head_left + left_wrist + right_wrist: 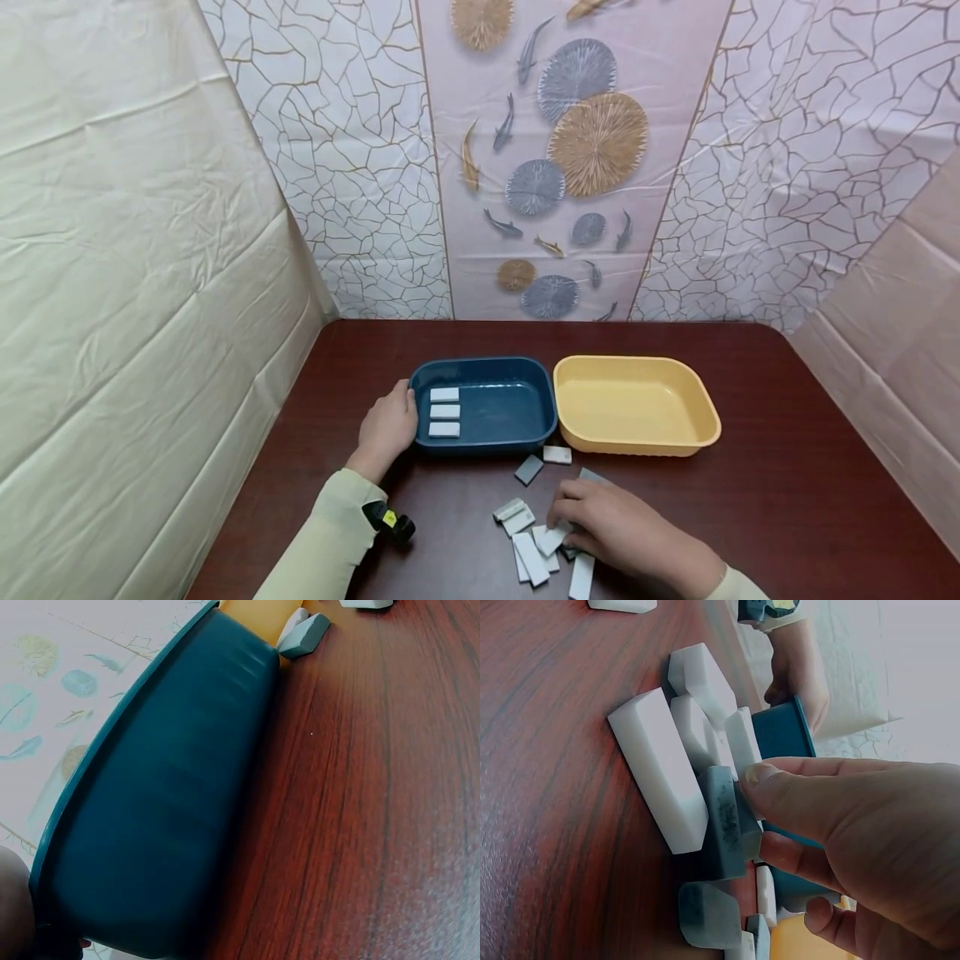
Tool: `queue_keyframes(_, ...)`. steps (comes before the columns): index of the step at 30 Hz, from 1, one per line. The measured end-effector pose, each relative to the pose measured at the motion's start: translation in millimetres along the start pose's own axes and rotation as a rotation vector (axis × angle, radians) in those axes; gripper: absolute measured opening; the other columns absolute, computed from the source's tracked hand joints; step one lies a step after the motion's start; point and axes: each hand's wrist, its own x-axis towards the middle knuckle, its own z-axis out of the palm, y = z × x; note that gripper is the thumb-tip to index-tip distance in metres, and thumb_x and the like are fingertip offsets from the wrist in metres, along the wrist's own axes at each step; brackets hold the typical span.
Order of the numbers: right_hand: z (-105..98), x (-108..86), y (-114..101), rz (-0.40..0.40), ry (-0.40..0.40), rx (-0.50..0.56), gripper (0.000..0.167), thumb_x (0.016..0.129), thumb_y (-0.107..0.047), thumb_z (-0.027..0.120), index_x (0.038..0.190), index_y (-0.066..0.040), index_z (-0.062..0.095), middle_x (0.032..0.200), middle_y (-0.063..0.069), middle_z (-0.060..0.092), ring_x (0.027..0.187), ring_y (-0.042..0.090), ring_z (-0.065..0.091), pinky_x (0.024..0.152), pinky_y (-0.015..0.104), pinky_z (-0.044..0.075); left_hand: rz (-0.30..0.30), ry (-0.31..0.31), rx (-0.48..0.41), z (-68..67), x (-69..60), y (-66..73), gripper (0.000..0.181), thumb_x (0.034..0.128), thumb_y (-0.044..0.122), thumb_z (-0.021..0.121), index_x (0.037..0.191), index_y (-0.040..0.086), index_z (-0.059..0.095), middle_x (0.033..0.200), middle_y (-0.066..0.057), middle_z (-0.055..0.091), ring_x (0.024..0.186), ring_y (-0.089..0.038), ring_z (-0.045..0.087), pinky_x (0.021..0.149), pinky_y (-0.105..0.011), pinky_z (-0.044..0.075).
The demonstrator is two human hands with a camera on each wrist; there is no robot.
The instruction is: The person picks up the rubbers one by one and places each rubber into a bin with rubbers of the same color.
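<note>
My left hand (387, 421) grips the left end of a dark blue plastic tray (487, 364). Inside that tray, three white rectangular blocks (444, 412) lie in a column at the left. My right hand (618, 525) is over a loose pile of white and grey blocks on the table. Between its thumb and fingers it pinches a white block (742, 739), tilted above the others. Close to the fingertips are a grey block (724, 825) with dark smudges and a long white block (660, 772). The fingers hide part of the pile in the head view.
A yellow plastic tray (637, 446) stands against the blue tray's right side. A grey block (528, 470) and a white block (557, 455) lie in front of the trays on the dark red wooden table (780, 500). Patterned cloth hangs behind the table.
</note>
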Motion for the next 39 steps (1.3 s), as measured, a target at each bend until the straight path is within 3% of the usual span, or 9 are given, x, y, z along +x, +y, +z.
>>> queue_keyframes(4,0.2,-0.3,1.3,0.001,0.032,-0.019,0.032,0.088,-0.013,0.092,0.108,-0.031,0.075,0.104,-0.017,0.061,0.092,0.0,0.059,0.076,0.026,0.053,-0.006,0.007,0.017,0.0,0.8,0.5,0.043,0.1192,0.027,0.043,0.151,0.002,0.058,0.126,-0.021,0.075,0.104,-0.039,0.074,0.089,-0.059,0.06)
queue_keyframes(10,-10.6,6.2,1.1,0.112,-0.02,-0.003,0.021,0.096,-0.022,0.088,0.111,-0.031,0.076,0.105,-0.018,0.061,0.089,-0.003,0.057,0.076,0.028,0.055,-0.019,0.004,0.032,-0.5,0.7,1.9,0.042,0.1184,0.025,0.044,0.149,0.001,0.059,0.124,-0.022,0.075,0.101,-0.039,0.075,0.086,-0.059,0.06)
queue_keyframes(18,-30.5,20.2,3.0,0.159,0.042,-0.026,0.021,0.097,-0.025,0.088,0.113,-0.031,0.077,0.107,-0.017,0.063,0.084,-0.004,0.057,0.071,0.027,0.055,-0.031,-0.015,0.032,-1.2,1.6,3.6,0.043,0.1186,0.027,0.044,0.149,0.0,0.058,0.124,-0.023,0.075,0.1,-0.038,0.075,0.087,-0.059,0.061)
queue_keyframes(27,-45.1,39.4,6.8,0.239,0.041,-0.077,0.018,0.097,-0.029,0.087,0.112,-0.028,0.077,0.108,-0.013,0.068,0.082,0.003,0.063,0.072,0.03,0.057,-0.028,-0.019,0.039,-2.1,0.9,3.9,0.041,0.118,0.026,0.047,0.146,0.0,0.06,0.119,-0.022,0.076,0.094,-0.036,0.074,0.085,-0.058,0.062)
queue_keyframes(32,-51.3,58.8,9.8,0.251,0.072,-0.141,0.017,0.097,-0.028,0.088,0.108,-0.026,0.075,0.101,-0.012,0.065,0.078,0.002,0.057,0.068,0.029,0.054,-0.033,-0.015,0.043,-2.2,1.6,2.3,0.041,0.1179,0.026,0.046,0.146,0.0,0.06,0.118,-0.022,0.076,0.094,-0.036,0.075,0.085,-0.058,0.062)
queue_keyframes(39,-64.3,104.4,14.3,0.275,0.068,-0.195,0.019,0.099,-0.032,0.085,0.109,-0.021,0.073,0.101,-0.005,0.065,0.078,0.005,0.058,0.069,0.029,0.056,-0.033,-0.007,0.033,-2.5,1.0,4.9,0.041,0.1175,0.026,0.047,0.145,0.001,0.062,0.12,-0.021,0.076,0.094,-0.036,0.074,0.084,-0.058,0.062)
